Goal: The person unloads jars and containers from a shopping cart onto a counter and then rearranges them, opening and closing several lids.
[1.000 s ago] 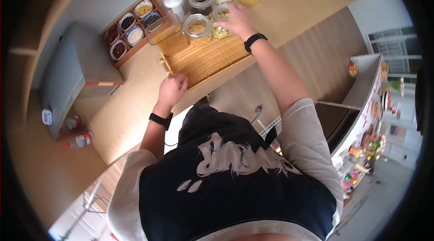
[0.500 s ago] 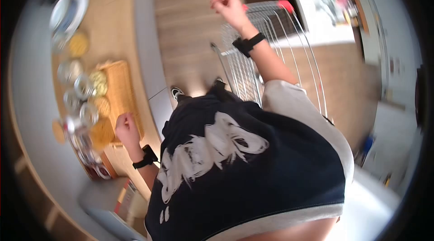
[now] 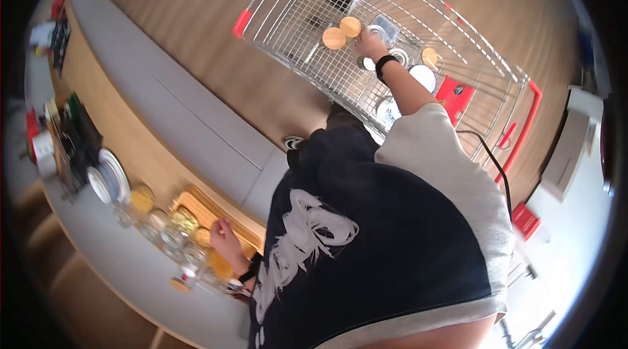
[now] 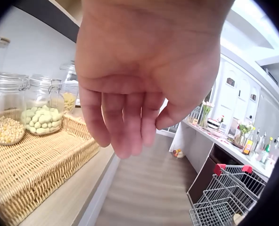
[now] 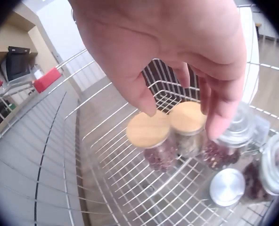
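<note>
Left hand [image 4: 144, 77], its fingers loosely bent and nothing held in the grip, is poised near the wicker tray [image 4: 54, 165] at the front edge of the counter [image 4: 73, 200], well apart from the cart's jars. To the right, inside the wire cart [image 3: 243, 24], in the half away from its red handle [image 3: 533, 110], three jars are reached over by the nearer right hand [image 5: 172, 56]: thumb and fingers are spread apart, nothing is seen clamped, and whether any lid is touched cannot be told. Below the thumb is found the left wood-lidded jar [image 5: 153, 141], clear with dark red contents; below the gap, the second wood-lidded jar [image 5: 188, 123], paler inside; by the fingertips, the glass-lidded jar [image 5: 226, 143], dark red inside and slightly blurred. All three are stood about upright, long axes pointed roughly up toward the palm.
</note>
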The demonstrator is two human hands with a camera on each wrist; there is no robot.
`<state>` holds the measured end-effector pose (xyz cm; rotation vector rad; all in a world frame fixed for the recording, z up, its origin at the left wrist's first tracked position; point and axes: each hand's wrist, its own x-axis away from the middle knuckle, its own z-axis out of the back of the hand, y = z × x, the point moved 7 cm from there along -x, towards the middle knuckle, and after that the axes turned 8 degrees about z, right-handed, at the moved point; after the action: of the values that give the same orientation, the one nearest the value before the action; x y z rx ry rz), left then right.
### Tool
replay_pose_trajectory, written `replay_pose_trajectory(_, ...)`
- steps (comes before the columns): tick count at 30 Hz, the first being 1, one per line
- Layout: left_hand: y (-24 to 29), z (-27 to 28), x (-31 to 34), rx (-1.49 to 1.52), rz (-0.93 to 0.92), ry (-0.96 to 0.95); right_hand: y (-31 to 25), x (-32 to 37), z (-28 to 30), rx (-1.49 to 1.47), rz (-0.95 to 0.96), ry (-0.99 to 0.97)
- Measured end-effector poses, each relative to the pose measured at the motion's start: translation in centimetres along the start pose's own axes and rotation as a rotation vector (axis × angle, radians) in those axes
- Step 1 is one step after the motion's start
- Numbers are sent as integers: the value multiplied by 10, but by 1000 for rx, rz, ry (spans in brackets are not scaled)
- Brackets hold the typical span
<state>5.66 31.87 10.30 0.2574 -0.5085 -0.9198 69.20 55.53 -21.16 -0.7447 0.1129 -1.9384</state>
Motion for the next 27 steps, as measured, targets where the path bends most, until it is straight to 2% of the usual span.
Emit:
replay_pose_trajectory(2,-18,-3,-5,-24,67,-28,-24,-2,-30,-58,57,22)
replay_pose_trajectory(4,-14,-3,1,-24,78,-30,-76,27,-4,52,17,-7)
replay_pose_trajectory(6,-24,-4,3,3,54,-61,-87,16,-21,18,-17,-17)
replay_pose_trajectory(9,-9,1,16,-55,59,-112,-86,3,-48,25,-51,-48)
replay_pose_trajectory(12,-4,6,24,-87,2,-96,-81,-5,-50,72,-54,-53)
replay_pose_trajectory(14,0,6,31,-93,9,-93,-85,-5,-42,238,23,14)
replay_pose_trajectory(16,6,4,38,-94,39,-99,-85,-7,-38,173,52,24)
replay_pose_trajectory(18,7,0,41,-159,36,-112,-82,-8,-39,135,-2,-62)
replay_pose_trajectory(23,-21,-5,29,-176,55,-148,-82,-10,-42,187,40,20)
replay_pose_trajectory(25,-7,-3,28,-180,26,-142,-79,-11,-44,106,82,-3)
replay_pose_trajectory(27,-17,-3,23,-129,67,-98,-72,-3,-36,58,110,1)
